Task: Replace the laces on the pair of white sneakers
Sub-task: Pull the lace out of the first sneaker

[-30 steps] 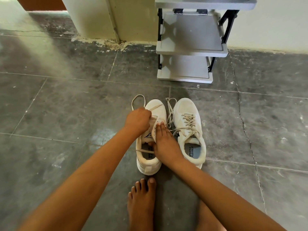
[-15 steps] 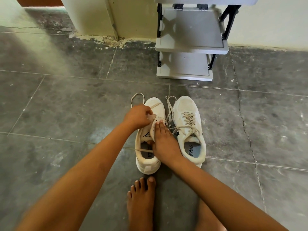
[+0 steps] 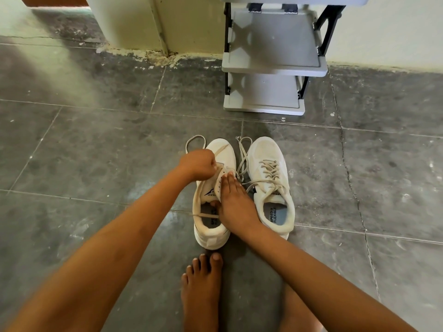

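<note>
As my pinching left hand (image 3: 199, 164) has tugged the off-white flat lace (image 3: 205, 214), right hand (image 3: 233, 204) gripping white mesh sneaker (image 3: 229, 152): unlacing advances.

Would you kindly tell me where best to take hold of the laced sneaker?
I'd pinch the laced sneaker at its heel collar, coming from above on the near side: the heel points this way and the mouth gapes open.

— How are the arms dressed?
— Bare, both of them: the left forearm (image 3: 107, 248) and right forearm (image 3: 311, 271), down to the left hand (image 3: 197, 164) and right hand (image 3: 233, 204).
— And lower down?
— One bare foot (image 3: 201, 283), five toes, nails trimmed short. Beside it is a bare leg (image 3: 294, 315), mostly hidden under the right forearm.
</note>
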`<action>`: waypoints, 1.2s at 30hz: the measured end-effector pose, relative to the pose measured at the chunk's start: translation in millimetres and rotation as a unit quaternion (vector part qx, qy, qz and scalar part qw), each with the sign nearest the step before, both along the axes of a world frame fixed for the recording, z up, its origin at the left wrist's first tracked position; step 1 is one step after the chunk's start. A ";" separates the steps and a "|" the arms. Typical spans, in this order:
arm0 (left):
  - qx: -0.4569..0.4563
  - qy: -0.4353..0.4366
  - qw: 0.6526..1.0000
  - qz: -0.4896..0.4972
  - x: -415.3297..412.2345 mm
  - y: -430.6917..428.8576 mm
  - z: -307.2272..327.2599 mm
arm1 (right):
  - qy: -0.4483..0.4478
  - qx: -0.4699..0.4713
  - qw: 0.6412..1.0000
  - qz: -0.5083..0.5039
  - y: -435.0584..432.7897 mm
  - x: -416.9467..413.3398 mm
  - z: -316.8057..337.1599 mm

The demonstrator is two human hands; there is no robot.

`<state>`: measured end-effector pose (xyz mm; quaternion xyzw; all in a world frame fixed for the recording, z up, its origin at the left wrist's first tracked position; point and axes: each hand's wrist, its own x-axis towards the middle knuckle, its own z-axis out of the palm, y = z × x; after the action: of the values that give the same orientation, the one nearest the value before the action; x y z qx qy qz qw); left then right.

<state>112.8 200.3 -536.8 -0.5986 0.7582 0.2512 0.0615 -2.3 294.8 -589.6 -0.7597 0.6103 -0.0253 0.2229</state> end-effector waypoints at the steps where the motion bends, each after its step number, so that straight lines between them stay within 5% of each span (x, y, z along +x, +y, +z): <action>1: 0.065 0.100 0.992 0.037 2.2 0.3 4.1 | -0.001 0.002 1.000 -0.001 -0.1 -0.2 0.3; 3: 0.136 0.234 0.957 0.106 4.6 5.4 11.7 | -0.003 0.002 1.000 0.004 -1.2 0.6 0.7; 5: 0.098 0.258 0.951 0.139 6.1 9.3 9.6 | 0.001 0.003 1.000 0.013 -1.3 0.5 1.5; 9: 0.022 0.097 0.994 0.041 8.1 7.5 6.1 | 0.002 0.000 1.000 0.015 -0.9 -0.5 0.7; 13: -0.049 -0.019 0.999 0.004 3.5 10.8 -3.3 | -0.003 -0.001 1.000 0.011 -1.1 -0.3 -0.1; 21: -0.113 -0.067 0.991 0.036 -2.6 12.7 -5.3 | -0.005 -0.004 1.000 0.006 0.0 0.2 0.2; 24: -0.043 0.059 0.994 0.085 -1.1 8.6 11.1 | -0.005 -0.006 1.000 -0.005 1.1 0.1 -1.5; 27: 0.073 0.274 0.948 0.145 -2.9 12.3 28.9 | -0.003 0.002 1.000 -0.009 0.8 0.0 -3.4; 29: 0.069 0.297 0.940 0.152 -6.4 14.4 30.6 | -0.002 0.008 1.000 -0.004 -0.1 0.1 -3.4; 33: -0.016 0.077 0.996 0.052 -3.6 6.2 18.8 | -0.004 0.001 1.000 -0.006 -1.2 -0.2 -2.7; 36: -0.046 -0.051 0.998 0.004 1.5 8.0 1.1 | -0.003 -0.005 1.000 -0.001 -0.4 -0.5 -3.3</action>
<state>114.3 208.3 -535.7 -0.6161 0.7623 0.1851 0.0712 -2.8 294.4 -592.9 -0.7604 0.6101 -0.0308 0.2206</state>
